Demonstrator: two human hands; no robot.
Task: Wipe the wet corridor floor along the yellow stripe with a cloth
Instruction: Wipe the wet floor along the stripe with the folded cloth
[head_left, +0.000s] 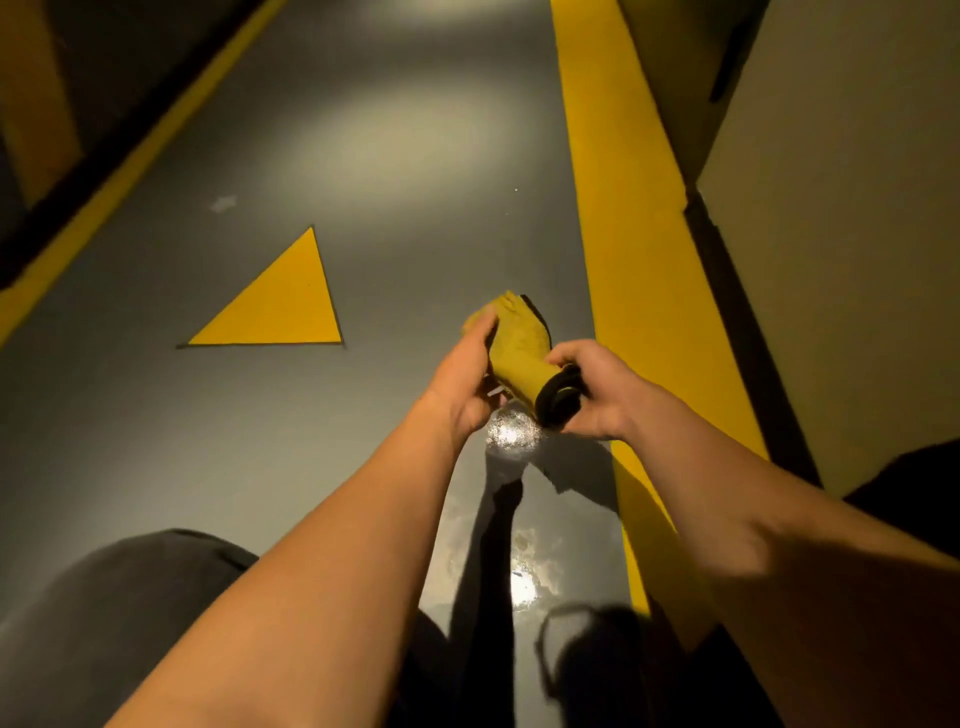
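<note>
A yellow cloth (519, 340) with a dark rolled end is held in the air between both hands, above the grey corridor floor (322, 156). My left hand (467, 379) grips its far, loose yellow end. My right hand (592, 392) grips the dark rolled end. Directly below the hands a wet patch (511, 434) glints on the floor, and another wet patch (524, 577) shines nearer to me. The wide yellow stripe (623, 208) runs along the right side of the floor, just right of the hands.
A yellow triangle (280, 306) is painted on the floor to the left. A thinner yellow line (130, 171) borders the left side. A pale wall (841, 234) with a dark skirting stands right of the stripe. My knees in dark trousers (104, 613) fill the bottom.
</note>
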